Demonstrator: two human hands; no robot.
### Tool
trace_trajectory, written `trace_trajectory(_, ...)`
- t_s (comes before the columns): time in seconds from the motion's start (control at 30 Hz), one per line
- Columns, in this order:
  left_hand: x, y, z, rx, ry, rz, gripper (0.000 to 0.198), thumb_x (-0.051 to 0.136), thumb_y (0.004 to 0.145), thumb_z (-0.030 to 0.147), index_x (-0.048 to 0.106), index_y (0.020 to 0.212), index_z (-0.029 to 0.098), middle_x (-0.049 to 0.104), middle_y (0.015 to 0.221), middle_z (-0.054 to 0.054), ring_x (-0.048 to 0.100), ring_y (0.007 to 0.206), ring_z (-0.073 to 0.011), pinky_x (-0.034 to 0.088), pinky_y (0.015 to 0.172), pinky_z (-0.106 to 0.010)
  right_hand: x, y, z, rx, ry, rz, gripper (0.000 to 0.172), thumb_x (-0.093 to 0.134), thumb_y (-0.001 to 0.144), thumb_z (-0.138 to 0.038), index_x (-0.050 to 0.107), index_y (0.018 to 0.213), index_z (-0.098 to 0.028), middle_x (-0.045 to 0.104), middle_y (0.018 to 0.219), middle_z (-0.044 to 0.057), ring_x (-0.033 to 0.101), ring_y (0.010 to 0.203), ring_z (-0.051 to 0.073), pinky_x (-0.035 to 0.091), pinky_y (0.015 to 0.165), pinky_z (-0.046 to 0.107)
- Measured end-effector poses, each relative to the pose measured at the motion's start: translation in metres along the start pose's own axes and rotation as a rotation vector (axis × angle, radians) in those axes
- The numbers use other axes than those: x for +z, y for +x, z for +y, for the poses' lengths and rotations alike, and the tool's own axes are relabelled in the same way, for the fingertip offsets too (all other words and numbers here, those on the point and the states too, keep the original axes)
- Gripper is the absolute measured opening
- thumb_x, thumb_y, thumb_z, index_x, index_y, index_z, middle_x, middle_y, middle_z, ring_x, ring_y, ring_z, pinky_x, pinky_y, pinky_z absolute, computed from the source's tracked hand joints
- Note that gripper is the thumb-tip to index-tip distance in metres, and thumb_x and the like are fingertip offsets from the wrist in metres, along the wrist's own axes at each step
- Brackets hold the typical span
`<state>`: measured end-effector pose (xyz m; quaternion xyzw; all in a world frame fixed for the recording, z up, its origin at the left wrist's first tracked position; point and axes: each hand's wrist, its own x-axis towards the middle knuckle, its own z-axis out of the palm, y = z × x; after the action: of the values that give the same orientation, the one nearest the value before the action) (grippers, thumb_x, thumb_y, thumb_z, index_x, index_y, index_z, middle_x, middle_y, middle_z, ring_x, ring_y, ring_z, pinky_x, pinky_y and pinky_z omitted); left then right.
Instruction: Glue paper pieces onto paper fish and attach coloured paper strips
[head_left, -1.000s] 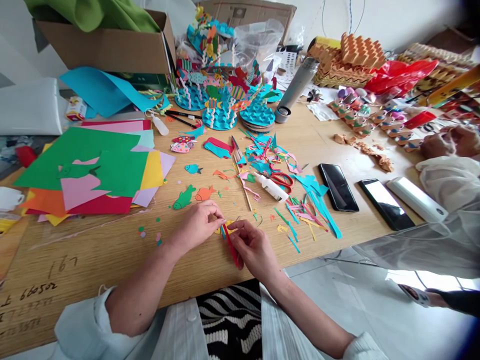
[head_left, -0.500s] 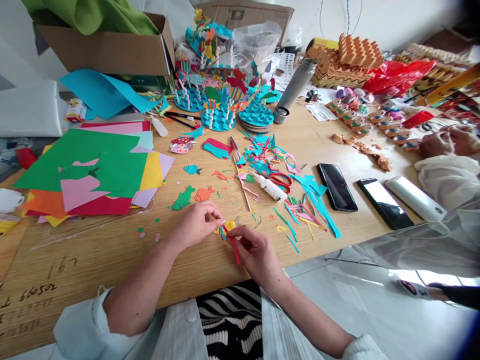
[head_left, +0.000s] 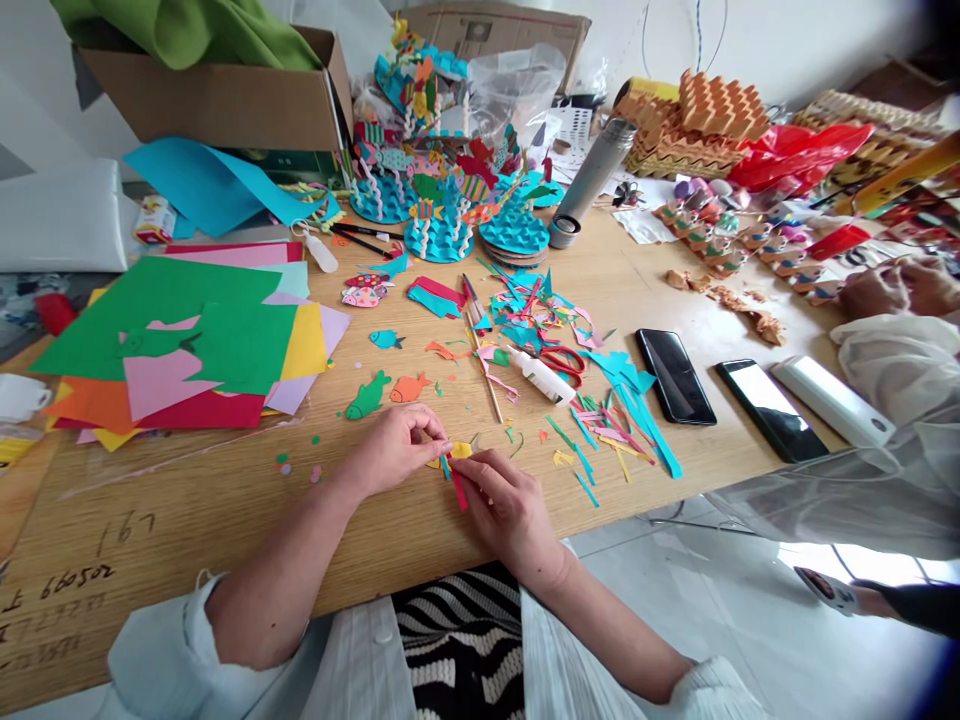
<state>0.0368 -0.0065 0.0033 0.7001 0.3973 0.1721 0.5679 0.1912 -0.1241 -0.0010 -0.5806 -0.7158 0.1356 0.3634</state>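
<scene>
My left hand (head_left: 397, 448) pinches a small yellow paper shape (head_left: 459, 451) flat against the wooden table (head_left: 225, 500). My right hand (head_left: 506, 505) is closed on a thin red paper strip (head_left: 457, 489), whose upper end lies across the yellow shape beside a short blue strip. Both hands meet near the table's front edge. A green paper fish (head_left: 367, 396) and an orange paper fish (head_left: 409, 387) lie just beyond my left hand.
Coloured paper sheets (head_left: 187, 340) lie stacked at the left. Paper scraps, red-handled scissors (head_left: 564, 360) and a glue bottle (head_left: 541, 374) sit in the middle, with two phones (head_left: 675, 375) to the right. Blue paper models (head_left: 439, 215) and a cardboard box (head_left: 217, 95) stand behind. Another person's hands (head_left: 896, 290) work at far right.
My right hand has drawn the red strip upward through its fingers, so less of it sticks out. My left hand has stayed pinched on the yellow shape.
</scene>
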Motion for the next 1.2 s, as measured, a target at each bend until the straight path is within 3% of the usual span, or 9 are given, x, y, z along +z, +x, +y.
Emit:
trace_trajectory(0.33, 0.0000, -0.0008, 0.0000, 0.002, 0.017, -0.002, 0.019, 0.067, 0.074, 0.036, 0.066, 0.068, 0.018, 0.066, 0.082, -0.004, 0.058, 0.071, -0.0154, 0.043, 0.064, -0.028, 0.0011, 0.0017, 0.0042, -0.088, -0.061, -0.001, 0.017, 0.054, 0.092, -0.008, 0.065, 0.103, -0.017, 0.067, 0.089, 0.009, 0.061, 0.079, 0.019, 0.051, 0.070, 0.031)
trace_trajectory(0.67, -0.0002, -0.0004, -0.0011, -0.006, 0.034, -0.006, 0.017, 0.066, 0.075, 0.033, 0.067, 0.068, 0.018, 0.066, 0.082, -0.004, 0.056, 0.068, -0.0142, 0.042, 0.062, -0.028, 0.0017, 0.0034, 0.0040, -0.132, -0.081, -0.016, 0.020, 0.052, 0.092, -0.006, 0.064, 0.101, -0.019, 0.067, 0.086, 0.007, 0.056, 0.077, 0.019, 0.048, 0.069, 0.033)
trace_trajectory(0.97, -0.0012, 0.0004, -0.0008, 0.028, 0.069, 0.072, 0.020, 0.061, 0.080, 0.035, 0.069, 0.071, 0.018, 0.067, 0.081, -0.004, 0.059, 0.072, -0.0158, 0.044, 0.065, -0.027, 0.0051, 0.0027, 0.0085, -0.115, -0.065, 0.023, 0.018, 0.050, 0.092, -0.007, 0.062, 0.100, -0.017, 0.066, 0.086, 0.008, 0.058, 0.078, 0.019, 0.050, 0.069, 0.033)
trace_trajectory(1.2, -0.0004, 0.0015, -0.0021, -0.016, 0.127, 0.153, 0.018, 0.062, 0.078, 0.032, 0.071, 0.081, 0.017, 0.066, 0.079, -0.003, 0.051, 0.061, -0.0125, 0.040, 0.059, -0.026, 0.0039, 0.0002, 0.0088, -0.163, -0.016, 0.086, 0.026, 0.051, 0.091, -0.005, 0.061, 0.110, -0.020, 0.068, 0.091, 0.009, 0.060, 0.079, 0.019, 0.052, 0.069, 0.033)
